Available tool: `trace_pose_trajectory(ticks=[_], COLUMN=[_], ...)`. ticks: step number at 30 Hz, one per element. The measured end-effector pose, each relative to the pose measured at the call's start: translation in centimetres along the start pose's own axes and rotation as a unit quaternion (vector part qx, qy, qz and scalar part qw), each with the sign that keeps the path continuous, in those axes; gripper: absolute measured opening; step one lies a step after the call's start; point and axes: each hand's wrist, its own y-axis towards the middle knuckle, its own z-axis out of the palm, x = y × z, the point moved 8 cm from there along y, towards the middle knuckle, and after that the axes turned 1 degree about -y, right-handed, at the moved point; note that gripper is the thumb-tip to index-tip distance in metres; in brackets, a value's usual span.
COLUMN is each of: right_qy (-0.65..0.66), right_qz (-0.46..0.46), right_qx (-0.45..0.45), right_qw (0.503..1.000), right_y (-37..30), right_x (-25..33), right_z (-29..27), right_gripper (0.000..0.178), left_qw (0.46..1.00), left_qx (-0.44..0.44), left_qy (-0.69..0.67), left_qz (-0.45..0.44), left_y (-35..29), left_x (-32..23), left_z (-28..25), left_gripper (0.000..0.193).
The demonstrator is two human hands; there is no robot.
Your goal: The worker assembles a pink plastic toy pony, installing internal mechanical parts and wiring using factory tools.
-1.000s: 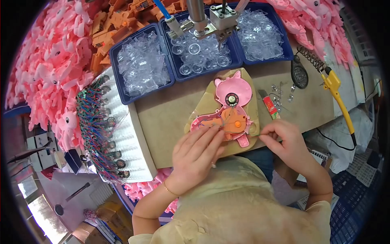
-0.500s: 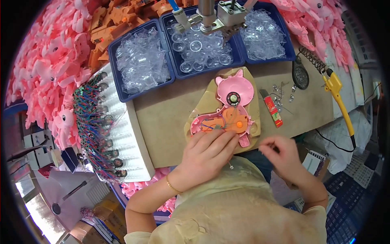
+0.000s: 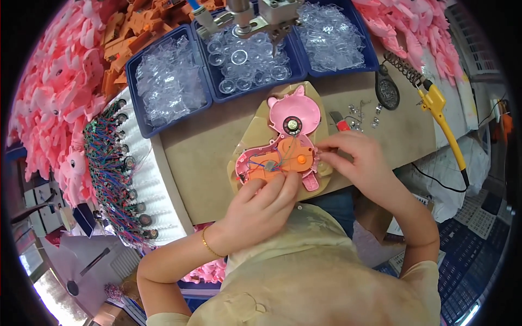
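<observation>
A pink animal-shaped toy shell half (image 3: 299, 111) lies open-side up on a tan, shaped holder (image 3: 251, 128). A round black speaker (image 3: 292, 125) sits in its head. Its body holds an orange casing (image 3: 287, 148) with an orange round knob, crossed by thin wires (image 3: 262, 164). My left hand (image 3: 262, 205) is curled at the lower edge, its fingertips on the orange casing and shell. My right hand (image 3: 356, 156) pinches at the shell's right edge; whatever is between thumb and finger is too small to tell.
Blue bins (image 3: 207, 108) of clear plastic parts stand behind, under a metal machine head (image 3: 255, 22). Wired speakers (image 3: 117, 179) lie on a white tray at left. Small metal bits (image 3: 356, 115), a red-handled tool (image 3: 341, 123) and a yellow soldering iron (image 3: 443, 111) are at right.
My right hand has moved left to the shell's edge, now partly covering the red-handled tool. My left fingers have drawn back and curled, uncovering more wires. The whole view has shifted slightly.
</observation>
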Motion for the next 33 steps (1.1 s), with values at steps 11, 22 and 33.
trace_pose_trajectory(ticks=[11, 22, 33], right_qy=[-0.103, -0.173, -0.117], right_qz=[-0.044, -0.101, -0.06], right_qx=[-0.098, -0.046, 0.136], right_qw=[0.989, 0.979, 0.982], right_y=[-2.1, -1.0, 2.3], right_x=[0.7, 2.1, 2.0], right_z=[0.5, 0.5, 0.9], right_gripper=[0.016, 0.019, 0.011], left_qw=[0.999, 0.997, 0.998], left_qx=[-0.015, -0.02, -0.013], left_qy=[-0.01, -0.049, -0.032], left_qz=[-0.048, -0.057, -0.057], left_y=[0.1, 0.0, -0.5], left_x=[-0.1, 0.1, -0.3], left_z=[0.5, 0.7, 0.6], left_gripper=[0.043, 0.043, 0.043])
